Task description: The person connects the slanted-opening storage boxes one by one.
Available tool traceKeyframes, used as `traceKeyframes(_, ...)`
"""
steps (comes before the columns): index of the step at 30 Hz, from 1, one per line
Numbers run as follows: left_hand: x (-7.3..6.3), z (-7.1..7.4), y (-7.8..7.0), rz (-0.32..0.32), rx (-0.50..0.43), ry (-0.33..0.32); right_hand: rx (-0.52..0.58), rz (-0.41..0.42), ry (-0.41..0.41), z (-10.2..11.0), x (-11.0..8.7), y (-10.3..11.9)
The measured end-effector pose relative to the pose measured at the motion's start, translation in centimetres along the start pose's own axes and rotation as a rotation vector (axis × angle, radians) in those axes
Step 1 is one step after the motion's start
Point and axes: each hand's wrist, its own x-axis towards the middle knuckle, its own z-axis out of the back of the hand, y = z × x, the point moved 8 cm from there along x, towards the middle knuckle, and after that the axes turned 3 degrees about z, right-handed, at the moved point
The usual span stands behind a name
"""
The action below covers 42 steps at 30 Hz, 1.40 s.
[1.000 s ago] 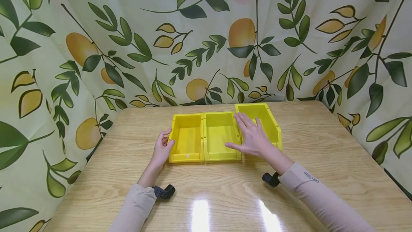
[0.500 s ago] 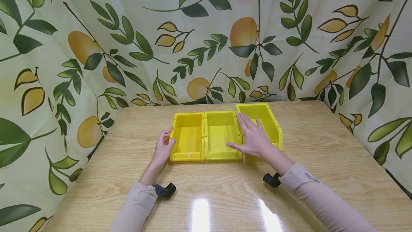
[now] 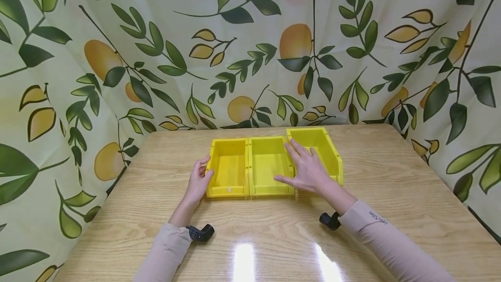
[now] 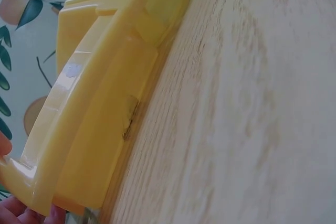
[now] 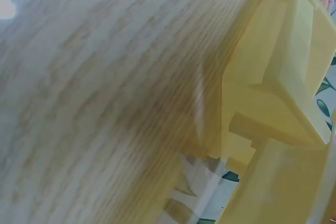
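Note:
Three yellow plastic bins are lined up on the table. My left hand (image 3: 198, 182) grips the outer side wall of the left bin (image 3: 228, 164), thumb by the rim and fingers against the outside. That bin's front (image 4: 100, 103) fills much of the left wrist view, with a small white mark on its lip. Directly beside it stands the middle bin (image 3: 270, 169). Spread fingers of my right hand (image 3: 309, 173) lie over the middle bin's right wall, partly hiding the right bin (image 3: 332, 153), which is set farther back. Contact under the right fingers is hard to see.
The wooden table (image 3: 250, 229) carries the bins near its far edge. A leaf-and-fruit patterned cloth (image 3: 250, 55) hangs behind and at both sides. Black wrist devices stick out at my left wrist (image 3: 201, 233) and right wrist (image 3: 330, 220).
The right hand's fingers have spread apart and bent slightly at the middle bin's right wall. The left hand keeps its grip, and the bins stay in place.

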Motion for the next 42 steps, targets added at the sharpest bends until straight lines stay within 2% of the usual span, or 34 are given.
traceKeyframes(21, -0.1, 0.1, 0.2, 0.003, -0.004, -0.002, -0.018, -0.003, 0.017, -0.4, 0.3, 0.0)
traceKeyframes(27, -0.2, 0.5, 0.1, 0.014, 0.011, -0.018, -0.014, -0.008, -0.014, -0.5, 0.6, 0.4)
traceKeyframes(30, -0.2, 0.6, -0.1, 0.001, 0.019, -0.019, -0.004, -0.019, -0.028, -0.6, 0.8, 0.6)
traceKeyframes(34, 0.0, 0.0, -0.4, -0.025, 0.011, 0.014, -0.011, -0.044, -0.042, -0.2, 1.3, 0.3)
traceKeyframes(42, -0.2, 0.0, -0.5, -0.016, 0.006, -0.012, 0.079, -0.085, 0.052, -0.7, 2.6, -0.5)
